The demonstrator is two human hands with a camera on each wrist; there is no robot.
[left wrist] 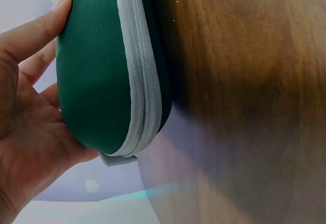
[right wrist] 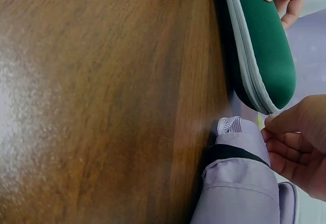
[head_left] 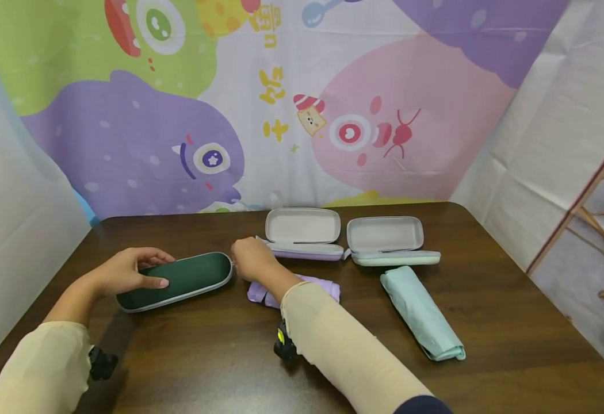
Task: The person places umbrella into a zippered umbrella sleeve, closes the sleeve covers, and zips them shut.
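A dark green zippered hard case with a pale grey zipper lies at the left of the table. My left hand grips its left part, thumb on top and fingers behind. At the case's right end, my right hand pinches the zipper pull between thumb and forefinger. In the left wrist view the zipper runs closed along the visible side. Just below the right hand lies a rolled lilac fabric bundle, like a folded umbrella, with a dark band and an end loop; the right forearm partly covers it in the head view.
An open lilac case and an open mint case stand at the back, grey linings showing. A rolled mint fabric bundle lies at the right on the brown wooden table. Behind hangs a cartoon-print cloth.
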